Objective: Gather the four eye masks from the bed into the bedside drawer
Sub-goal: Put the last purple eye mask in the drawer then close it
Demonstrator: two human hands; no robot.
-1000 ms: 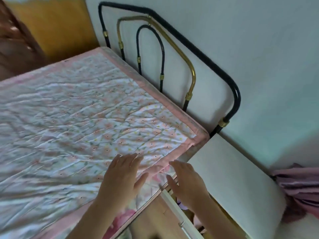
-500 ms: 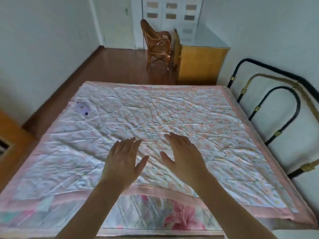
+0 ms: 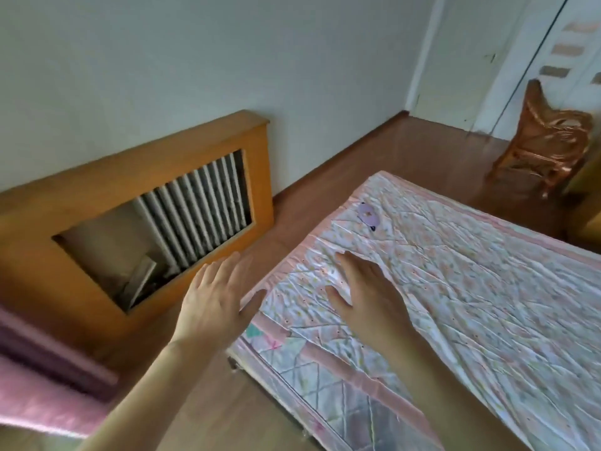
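Observation:
One lilac eye mask [image 3: 368, 216] lies near the far left corner of the bed [image 3: 471, 288], which is covered by a pink-edged floral quilt. My left hand [image 3: 216, 297] hovers open beside the bed's left edge, over the floor. My right hand [image 3: 367, 291] is spread open, palm down, above the quilt, well short of the mask. Neither hand holds anything. The bedside drawer is out of view.
A wooden radiator cover [image 3: 156, 203] stands against the left wall. A wicker chair [image 3: 546, 141] sits at the far right by a white door [image 3: 455, 60]. Pink fabric [image 3: 39, 379] lies at the lower left. Brown floor [image 3: 312, 196] runs between bed and wall.
The view has swung left, from the headboard and open drawer, across the bed, to its far left corner. Both hands stay open and empty. The lilac mask came into view.

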